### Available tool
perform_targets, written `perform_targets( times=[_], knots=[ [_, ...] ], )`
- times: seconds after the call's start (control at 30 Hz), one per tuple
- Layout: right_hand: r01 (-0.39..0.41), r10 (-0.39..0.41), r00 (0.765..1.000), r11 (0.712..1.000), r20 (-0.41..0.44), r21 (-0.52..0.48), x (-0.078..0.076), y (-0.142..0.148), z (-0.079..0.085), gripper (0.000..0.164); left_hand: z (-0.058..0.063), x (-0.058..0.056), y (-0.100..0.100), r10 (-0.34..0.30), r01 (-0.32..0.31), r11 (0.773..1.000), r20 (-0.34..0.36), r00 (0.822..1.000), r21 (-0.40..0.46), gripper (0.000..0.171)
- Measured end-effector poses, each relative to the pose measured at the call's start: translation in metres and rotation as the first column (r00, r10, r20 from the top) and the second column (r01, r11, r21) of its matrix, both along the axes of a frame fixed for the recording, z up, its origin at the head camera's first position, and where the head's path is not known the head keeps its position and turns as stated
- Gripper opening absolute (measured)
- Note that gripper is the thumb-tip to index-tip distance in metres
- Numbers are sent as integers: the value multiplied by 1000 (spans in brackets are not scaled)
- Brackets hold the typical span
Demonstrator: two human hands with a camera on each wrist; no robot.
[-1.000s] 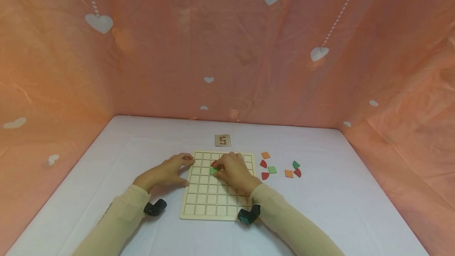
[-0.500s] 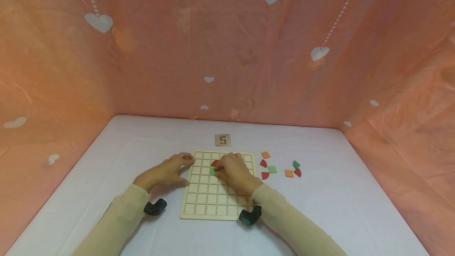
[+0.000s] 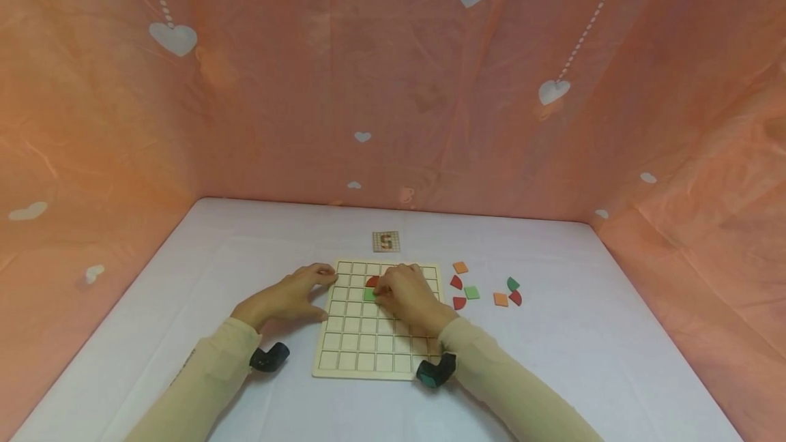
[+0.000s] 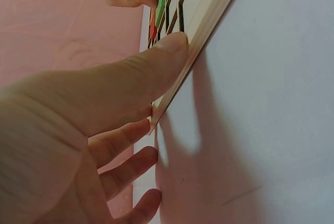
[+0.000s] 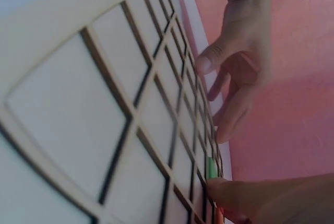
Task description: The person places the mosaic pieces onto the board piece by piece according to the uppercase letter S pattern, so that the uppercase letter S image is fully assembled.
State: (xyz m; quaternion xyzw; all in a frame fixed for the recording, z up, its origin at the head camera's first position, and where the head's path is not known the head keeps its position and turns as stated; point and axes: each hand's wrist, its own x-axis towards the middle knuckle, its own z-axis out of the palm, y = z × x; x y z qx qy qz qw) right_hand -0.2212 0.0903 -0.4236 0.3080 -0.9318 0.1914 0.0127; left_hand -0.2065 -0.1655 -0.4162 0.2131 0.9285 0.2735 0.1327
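In the head view a pale wooden grid board (image 3: 358, 341) lies on the table. My left hand (image 3: 288, 299) is at its left edge; in the left wrist view the thumb (image 4: 172, 44) touches the rim, with the other fingers spread loosely. Over the board's upper middle is my right hand (image 3: 410, 295), thumb and index finger drawn together beside a green square tile (image 3: 370, 295). A red quarter-circle tile (image 3: 372, 281) lies just above the green one. In the right wrist view the thumb (image 5: 222, 190) touches the green tile (image 5: 212, 167). Whether a tile is pinched is hidden.
Behind the board lies a small card (image 3: 386, 242) with a 5-like figure on a grid. Right of the board are loose tiles: orange squares (image 3: 501, 299), red quarter-circles (image 3: 459, 303), a green square (image 3: 471, 292) and a dark green piece (image 3: 512, 284). A pink curtain (image 3: 393, 87) encloses the table.
My right thumb and index finger have drawn closer together and shifted slightly right, showing more of the red tile. The left hand stays at the board's edge.
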Motion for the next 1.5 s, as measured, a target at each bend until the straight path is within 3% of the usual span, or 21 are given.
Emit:
perform_targets(
  times=[0.33,0.73,1.13,1.5],
  knots=[
    [9,-7,999,998,33,-58,-4,11,7,5,2,0,0,-3,3,1000,-8,1000,-8,77],
    [73,-67,996,992,66,-98,-4,25,12,20,-3,-1,-1,24,-25,1000,33,999,9,79],
    [114,-100,992,974,80,-195,-2,46,9,17,-1,1,1,9,-9,1000,16,1000,10,78],
    [185,-144,974,952,175,-243,2,62,14,22,-1,1,1,20,-21,1000,27,999,13,78]
  ],
)
